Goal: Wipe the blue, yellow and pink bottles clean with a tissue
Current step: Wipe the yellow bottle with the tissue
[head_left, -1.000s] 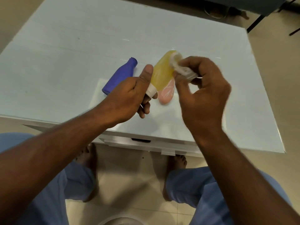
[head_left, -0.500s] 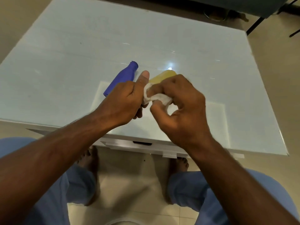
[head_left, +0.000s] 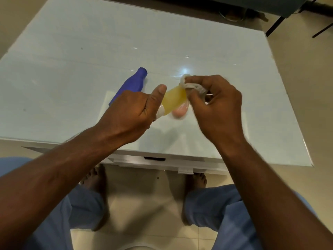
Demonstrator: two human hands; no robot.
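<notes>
My left hand (head_left: 133, 112) grips the white-capped end of the yellow bottle (head_left: 173, 99) and holds it above the table, thumb laid along its side. My right hand (head_left: 214, 109) pinches a crumpled white tissue (head_left: 193, 85) against the bottle's far end. The blue bottle (head_left: 130, 85) lies on its side on the table, partly hidden behind my left hand. Under the yellow bottle, the pink bottle (head_left: 181, 110) lies on the table; only a small part of it shows.
The white glass-topped table (head_left: 72, 60) has its near edge just above my knees, with a drawer front under it. Dark furniture legs (head_left: 275, 24) stand on the floor beyond the far right corner.
My right hand slid the tissue from the cap end of the yellow bottle out to its far end. The pink bottle, hidden half a second ago, shows again.
</notes>
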